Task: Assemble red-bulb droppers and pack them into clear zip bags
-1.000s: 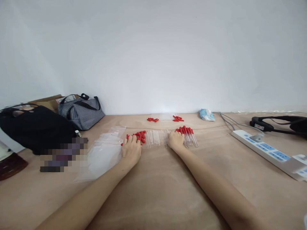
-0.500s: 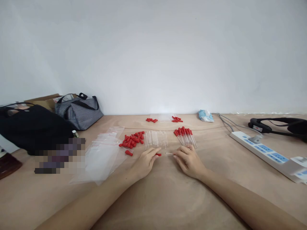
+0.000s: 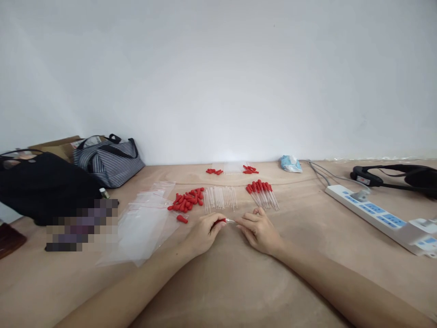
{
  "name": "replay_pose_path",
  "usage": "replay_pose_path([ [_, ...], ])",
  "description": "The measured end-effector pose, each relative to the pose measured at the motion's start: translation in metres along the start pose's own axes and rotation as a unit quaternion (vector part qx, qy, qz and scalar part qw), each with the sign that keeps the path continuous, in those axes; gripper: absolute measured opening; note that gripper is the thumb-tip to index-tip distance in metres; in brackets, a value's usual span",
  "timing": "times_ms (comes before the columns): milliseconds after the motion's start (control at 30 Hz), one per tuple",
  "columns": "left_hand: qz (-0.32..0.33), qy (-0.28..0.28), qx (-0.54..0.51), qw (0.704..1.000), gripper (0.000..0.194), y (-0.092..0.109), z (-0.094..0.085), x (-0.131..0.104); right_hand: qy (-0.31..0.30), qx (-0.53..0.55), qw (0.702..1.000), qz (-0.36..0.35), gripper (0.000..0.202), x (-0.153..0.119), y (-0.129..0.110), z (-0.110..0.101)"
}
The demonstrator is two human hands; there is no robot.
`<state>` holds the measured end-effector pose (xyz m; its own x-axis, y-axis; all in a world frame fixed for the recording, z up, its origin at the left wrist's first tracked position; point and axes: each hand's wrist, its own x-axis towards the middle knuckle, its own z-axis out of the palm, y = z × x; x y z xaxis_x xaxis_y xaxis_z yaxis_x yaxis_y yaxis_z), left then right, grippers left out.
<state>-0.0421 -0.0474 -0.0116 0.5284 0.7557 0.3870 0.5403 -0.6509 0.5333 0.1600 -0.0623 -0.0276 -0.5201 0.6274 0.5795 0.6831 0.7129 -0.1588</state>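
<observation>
My left hand (image 3: 205, 233) is closed on a red rubber bulb (image 3: 221, 221), whose mouth end shows past my fingertips. A thin clear glass dropper tube (image 3: 231, 220) is pinched in my right hand (image 3: 258, 230), its end meeting the bulb's mouth. How deep the tube sits in the bulb I cannot tell. Just beyond my hands lies a row of bare tubes (image 3: 220, 198). To their left is a heap of red bulbs (image 3: 187, 199), with one loose bulb (image 3: 182, 219) nearer me. Several droppers with red bulbs fitted (image 3: 262, 193) lie side by side beyond my right hand.
Clear plastic bags (image 3: 139, 228) lie left of the bulbs. Farther left stand a striped bag (image 3: 112, 161) and a black bag (image 3: 48, 187). A white power strip (image 3: 368, 216), a black headset (image 3: 392, 177) and a blue-white packet (image 3: 291, 164) are on the right. More small bulbs (image 3: 214, 171) lie near the wall.
My right hand has moved left, bringing the tube's end to the bulb in my left hand. The gap between them has closed. The view has shifted slightly.
</observation>
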Motion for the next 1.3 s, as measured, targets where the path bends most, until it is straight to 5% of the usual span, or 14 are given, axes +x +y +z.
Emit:
replay_pose_path([
  [433,0.104,-0.080,0.109,0.985,0.018,0.005,-0.001,-0.004,-0.077,-0.040,0.995,-0.052,0.029,0.002,0.002,-0.007],
  [1067,0.126,-0.082,0.098,0.984,0.020,0.001,0.000,-0.002,-0.078,0.029,0.996,-0.022,0.025,0.008,-0.005,0.000],
  [1300,0.127,-0.039,0.088,0.987,0.015,-0.009,-0.008,-0.001,-0.077,0.009,0.996,-0.032,0.025,0.006,0.003,-0.008],
])
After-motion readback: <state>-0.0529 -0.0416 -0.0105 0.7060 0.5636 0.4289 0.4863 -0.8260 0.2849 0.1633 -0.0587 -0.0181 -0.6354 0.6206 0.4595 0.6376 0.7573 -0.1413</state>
